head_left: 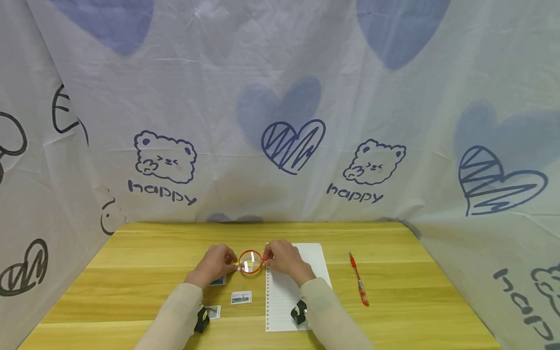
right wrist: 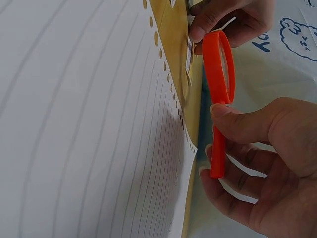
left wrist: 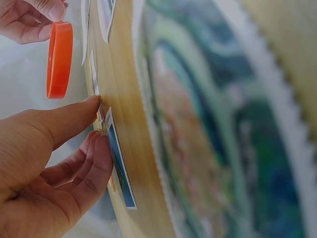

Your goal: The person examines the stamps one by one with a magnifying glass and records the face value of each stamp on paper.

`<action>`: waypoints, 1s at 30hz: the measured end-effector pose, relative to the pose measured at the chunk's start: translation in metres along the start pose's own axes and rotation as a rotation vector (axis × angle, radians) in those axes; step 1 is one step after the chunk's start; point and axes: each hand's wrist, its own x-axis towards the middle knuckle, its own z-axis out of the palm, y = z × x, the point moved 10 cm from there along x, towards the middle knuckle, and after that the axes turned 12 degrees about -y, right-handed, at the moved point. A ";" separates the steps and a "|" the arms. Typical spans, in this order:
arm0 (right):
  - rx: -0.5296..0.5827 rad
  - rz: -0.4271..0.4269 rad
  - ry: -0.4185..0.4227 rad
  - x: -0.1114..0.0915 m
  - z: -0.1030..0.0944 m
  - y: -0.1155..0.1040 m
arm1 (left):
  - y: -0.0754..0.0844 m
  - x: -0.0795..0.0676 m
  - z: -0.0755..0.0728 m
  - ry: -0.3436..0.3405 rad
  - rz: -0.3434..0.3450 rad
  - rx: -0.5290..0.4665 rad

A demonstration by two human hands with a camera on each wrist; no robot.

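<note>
My right hand (head_left: 283, 257) grips the handle of a red magnifying glass (right wrist: 214, 64), its thumb near the round frame. The lens stands over a small postage stamp (right wrist: 188, 58), just left of the lined sheet. My left hand (head_left: 213, 265) pinches the near edge of that stamp between thumb and fingertips. Beside those fingers, a blue stamp (left wrist: 121, 163) lies on the table, partly covered by the hand in the head view. Closer to me are a stamp with a green scene (head_left: 241, 297) and another stamp (head_left: 213, 312), partly behind the left wrist strap.
A lined loose-leaf sheet (head_left: 317, 260) with punched holes lies under the right forearm. To its right rests a red pen (head_left: 359, 279). The wooden table (head_left: 402, 301) ends at a printed cloth (head_left: 227, 170) hanging behind and at both sides.
</note>
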 end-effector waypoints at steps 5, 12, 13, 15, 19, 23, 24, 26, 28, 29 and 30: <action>0.006 -0.001 0.003 0.001 0.000 0.001 | 0.000 0.000 0.000 -0.006 -0.008 -0.006; 0.004 -0.005 0.002 0.000 0.000 0.000 | 0.000 0.000 0.000 -0.006 -0.007 -0.005; 0.005 -0.006 0.002 0.000 0.000 0.000 | 0.000 0.000 0.000 -0.006 -0.007 -0.005; 0.007 -0.005 0.000 0.000 0.000 0.000 | 0.000 0.001 0.000 -0.004 -0.006 -0.005; 0.009 0.000 -0.001 0.001 0.001 0.000 | 0.000 0.001 0.000 -0.003 -0.008 -0.001; 0.016 0.005 -0.005 0.001 0.002 0.001 | -0.001 0.001 0.000 -0.005 -0.011 -0.005; 0.021 0.003 -0.005 0.001 0.002 0.001 | -0.001 0.001 0.000 -0.005 -0.010 -0.006; 0.025 0.003 -0.008 0.001 0.003 0.001 | -0.001 0.000 0.000 -0.004 -0.009 -0.009; 0.028 0.001 -0.009 0.001 0.004 0.002 | -0.001 0.000 0.000 -0.003 -0.009 -0.007; 0.028 0.001 -0.009 0.001 0.004 0.002 | -0.001 0.000 0.000 -0.002 -0.009 -0.006; 0.026 0.000 -0.007 0.001 0.004 0.002 | -0.001 0.001 0.000 -0.001 -0.010 -0.004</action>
